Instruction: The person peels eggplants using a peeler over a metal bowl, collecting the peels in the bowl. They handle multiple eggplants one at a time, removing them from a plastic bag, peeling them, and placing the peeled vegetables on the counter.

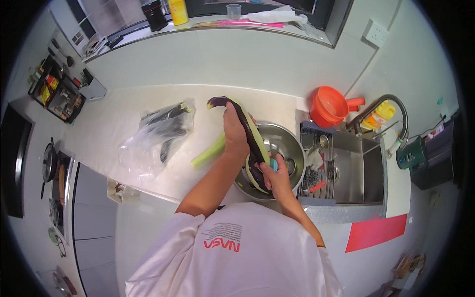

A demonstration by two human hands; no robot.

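Note:
My left hand (pixel 235 130) grips a long eggplant (pixel 252 135) near its curved stem end, holding it slanted over a steel basin (pixel 301 174). A pale peeled band runs down the eggplant's right side; the rest is dark purple. At its lower end, my right hand (pixel 278 178) holds a small teal tool, apparently a peeler (pixel 274 164), partly hidden by the fingers. Dark purple skin with pale edges (pixel 255 176) shows below, over the basin. Beside my left forearm, a pale green peeled eggplant (pixel 207 151) lies on the counter, partly covered by the arm.
A clear plastic bag (pixel 143 148) with dark eggplants lies left on the counter (pixel 115 107). Right of the basin are a steel sink (pixel 356 167) with a rack, a faucet (pixel 399 100) and orange-red plastic dippers (pixel 330 105). A windowsill (pixel 207 25) holds bottles and a cup.

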